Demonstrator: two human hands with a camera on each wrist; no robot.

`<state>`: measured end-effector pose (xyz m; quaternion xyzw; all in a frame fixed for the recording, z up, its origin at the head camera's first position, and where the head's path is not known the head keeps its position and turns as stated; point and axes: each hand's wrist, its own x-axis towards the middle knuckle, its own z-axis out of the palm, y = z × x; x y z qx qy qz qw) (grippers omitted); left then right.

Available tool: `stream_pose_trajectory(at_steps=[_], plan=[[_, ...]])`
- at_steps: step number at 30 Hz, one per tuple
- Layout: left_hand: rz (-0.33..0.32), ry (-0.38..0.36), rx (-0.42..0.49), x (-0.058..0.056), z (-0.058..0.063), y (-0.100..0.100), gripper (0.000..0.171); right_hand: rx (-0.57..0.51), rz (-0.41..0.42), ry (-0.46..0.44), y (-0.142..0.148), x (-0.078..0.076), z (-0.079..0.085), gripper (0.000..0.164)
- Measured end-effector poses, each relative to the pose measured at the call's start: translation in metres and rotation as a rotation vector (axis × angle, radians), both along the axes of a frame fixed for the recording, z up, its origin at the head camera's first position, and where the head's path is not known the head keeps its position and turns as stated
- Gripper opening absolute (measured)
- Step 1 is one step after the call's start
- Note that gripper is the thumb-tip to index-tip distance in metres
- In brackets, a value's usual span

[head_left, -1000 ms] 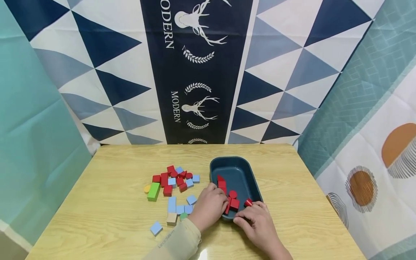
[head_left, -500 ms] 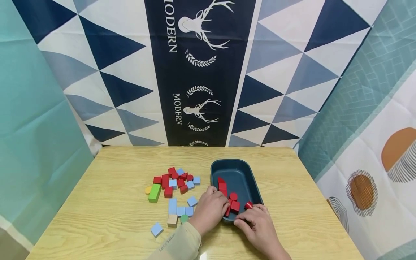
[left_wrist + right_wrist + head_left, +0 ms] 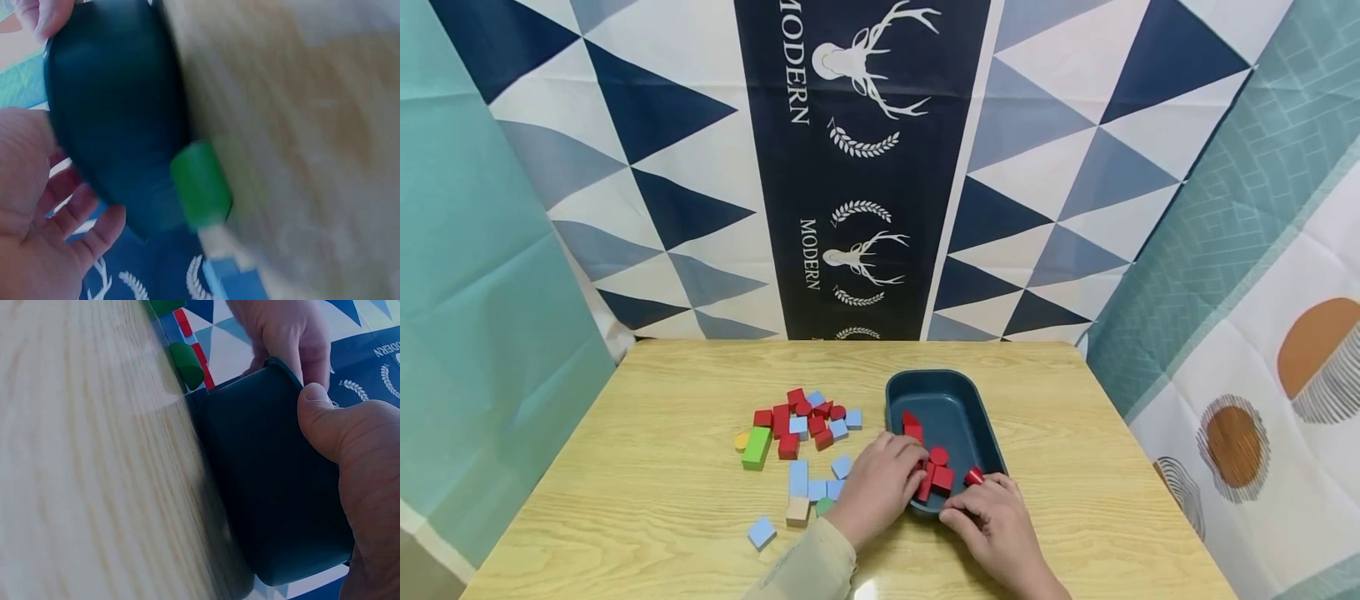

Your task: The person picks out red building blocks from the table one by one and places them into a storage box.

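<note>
A dark teal tray (image 3: 934, 377) holds several red blocks (image 3: 943, 478) along its left and near side. My left hand (image 3: 883, 483) reaches over the tray's left rim, fingers bent down inside, with a red block showing between thumb and fingers. In the left wrist view, the left hand's fingers (image 3: 103, 234) bend over the rim and their tips are partly hidden. My right hand (image 3: 996, 521) grips the tray's near right corner, its thumb (image 3: 315, 403) at the rim. A tilted red cylinder (image 3: 973, 476) lies inside the tray beside the right fingertips.
Left of the tray, a cluster of red and light blue blocks (image 3: 788, 447) lies on the wooden table (image 3: 1075, 450). A green block (image 3: 756, 448), a yellow piece (image 3: 741, 440), a natural wood block (image 3: 797, 512) and a green cylinder (image 3: 201, 184) are nearby. Patterned cloth hangs behind.
My left hand has shifted slightly within the tray, uncovering more of the red blocks there. The right hand stays at the corner. The head view has tilted a little upward.
</note>
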<state>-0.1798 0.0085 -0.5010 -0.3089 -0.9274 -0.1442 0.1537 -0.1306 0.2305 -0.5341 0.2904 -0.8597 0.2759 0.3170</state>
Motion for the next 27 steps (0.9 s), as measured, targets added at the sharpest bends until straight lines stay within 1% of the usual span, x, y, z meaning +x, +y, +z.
stream_pose_trajectory(at_steps=[1,3,6,9,10,12,15,18,22,27], plan=[[0.016,-0.01,0.014,-0.001,0.001,-0.005,0.027,0.002,-0.001,-0.005,0.0,0.0,0.0,0.023],[0.069,-0.043,0.042,-0.004,0.003,-0.017,0.034,0.002,-0.003,-0.009,0.0,0.0,0.001,0.023],[0.194,-0.076,0.042,-0.013,0.005,-0.039,0.036,-0.002,-0.01,-0.008,0.001,0.001,0.002,0.023],[0.308,-0.105,0.014,-0.022,0.002,-0.059,0.039,-0.001,-0.013,0.002,0.003,0.001,0.003,0.023],[0.337,-0.114,0.007,-0.025,-0.001,-0.065,0.04,0.001,-0.016,-0.002,0.003,0.001,0.003,0.023],[0.373,-0.146,0.016,-0.03,-0.006,-0.074,0.044,0.0,-0.011,-0.002,0.004,0.001,0.003,0.023],[0.393,-0.166,0.031,-0.035,-0.013,-0.082,0.047,-0.006,-0.001,0.003,0.003,0.0,0.002,0.022],[0.389,-0.158,0.024,-0.039,-0.016,-0.085,0.04,-0.013,0.006,0.015,0.001,0.0,0.001,0.021],[0.371,-0.148,0.012,-0.041,-0.017,-0.086,0.025,-0.015,-0.001,0.011,0.0,0.0,0.0,0.021],[0.371,-0.149,0.043,-0.039,-0.015,-0.087,0.021,-0.011,-0.013,-0.015,0.0,0.002,0.001,0.021]])
